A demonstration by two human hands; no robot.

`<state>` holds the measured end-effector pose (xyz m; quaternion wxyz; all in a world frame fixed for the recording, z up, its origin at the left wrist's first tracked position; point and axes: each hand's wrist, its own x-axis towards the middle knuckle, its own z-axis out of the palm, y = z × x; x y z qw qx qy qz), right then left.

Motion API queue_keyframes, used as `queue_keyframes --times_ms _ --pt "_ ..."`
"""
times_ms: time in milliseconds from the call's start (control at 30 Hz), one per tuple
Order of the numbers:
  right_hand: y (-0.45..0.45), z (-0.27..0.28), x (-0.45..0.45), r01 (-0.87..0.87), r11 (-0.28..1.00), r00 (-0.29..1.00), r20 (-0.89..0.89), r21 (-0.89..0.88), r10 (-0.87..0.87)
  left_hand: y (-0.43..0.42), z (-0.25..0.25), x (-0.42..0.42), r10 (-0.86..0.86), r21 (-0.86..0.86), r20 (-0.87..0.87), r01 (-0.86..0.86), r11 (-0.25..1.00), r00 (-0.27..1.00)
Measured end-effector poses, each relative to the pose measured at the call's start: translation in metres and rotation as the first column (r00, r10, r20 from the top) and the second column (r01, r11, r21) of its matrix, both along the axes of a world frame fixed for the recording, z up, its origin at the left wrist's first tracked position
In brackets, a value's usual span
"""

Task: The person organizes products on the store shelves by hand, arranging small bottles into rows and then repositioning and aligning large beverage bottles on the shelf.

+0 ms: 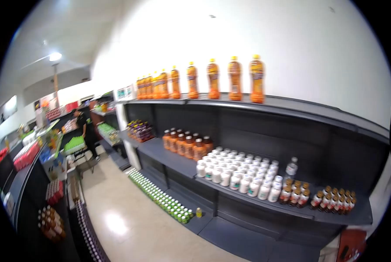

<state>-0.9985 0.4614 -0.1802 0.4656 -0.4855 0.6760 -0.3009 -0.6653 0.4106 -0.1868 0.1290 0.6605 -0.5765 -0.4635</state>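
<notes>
Five orange bottles (213,79) stand singly on the top shelf (300,110), more bunched leftward!
Below, white bottles (234,180) crowd the middle shelf (171,160) almost to its front edge, too tight to count; two clusters of brown-capped bottles (332,202) to their right, one clear bottle (291,168) behind the nearer; one yellow bottle (199,212) down low, bare bottom shelf (243,236) rightward, open floor (134,218) alongside; both hands out of frame, so each grip's state and its nearness to the white bottles I cannot tell.
</notes>
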Motion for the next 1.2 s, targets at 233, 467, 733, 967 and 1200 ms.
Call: queue_keyframes --times_ms 233,467,733,967,1200 --pt "-0.050 -0.004 0.108 -0.204 0.978 0.978 -0.037 0.049 0.205 0.031 -0.023 0.134 0.245 0.044 -0.013 -0.244 0.969 0.970" --pt "-0.094 -0.008 0.184 -0.376 0.918 0.922 -0.051 0.128 0.385 0.055 -0.043 0.216 0.445 0.124 -0.008 -0.440 0.889 0.896" --pt "-0.131 -0.038 0.203 -0.446 0.864 0.888 -0.006 0.232 0.460 0.017 -0.056 0.222 0.497 0.149 -0.027 -0.488 0.860 0.867" --pt "-0.142 -0.100 0.169 -0.384 0.851 0.923 0.116 0.358 0.367 -0.063 -0.054 0.196 0.372 0.114 0.004 -0.370 0.922 0.928" --pt "-0.159 -0.200 0.125 -0.266 0.849 0.939 0.322 0.457 0.120 -0.105 -0.077 0.170 0.201 0.155 0.077 -0.210 0.965 0.977"
